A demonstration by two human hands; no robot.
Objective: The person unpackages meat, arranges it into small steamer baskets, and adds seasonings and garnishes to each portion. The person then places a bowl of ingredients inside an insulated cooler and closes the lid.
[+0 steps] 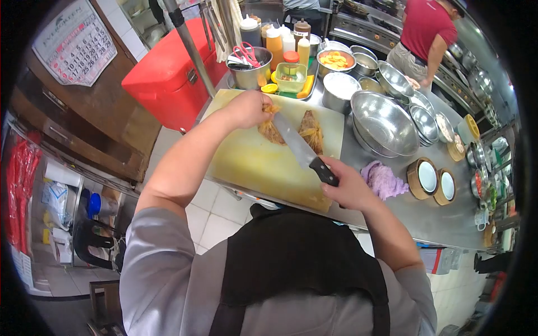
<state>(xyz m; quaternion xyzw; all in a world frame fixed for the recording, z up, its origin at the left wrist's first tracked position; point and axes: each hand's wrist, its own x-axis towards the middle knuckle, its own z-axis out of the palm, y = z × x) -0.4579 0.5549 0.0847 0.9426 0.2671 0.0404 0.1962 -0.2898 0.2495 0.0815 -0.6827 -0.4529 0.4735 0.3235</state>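
Note:
My right hand (347, 185) is wrapped around the black handle of a kitchen knife (295, 141). Its broad blade points up and left, beside a brownish food bundle in a yellowish wrapper (271, 133). At the gathered top of that bundle, my left hand (253, 109) is closed with the fingers pinching the wrapper. A second wrapped bundle (311, 133) lies just right of the blade, apart from my hands. Both bundles rest on a large pale yellow cutting board (252, 173), whose front half carries wet yellow smears. Whether the blade touches the wrapper I cannot tell.
Squeeze bottles (274, 42) and a steel pot with pink scissors (260, 75) stand behind the board. Steel bowls (386, 123), a purple cloth (384, 179) and wooden-sided cups (423, 178) sit to the right. A red cooler (168, 78) is at left; a person in red (428, 28) stands beyond.

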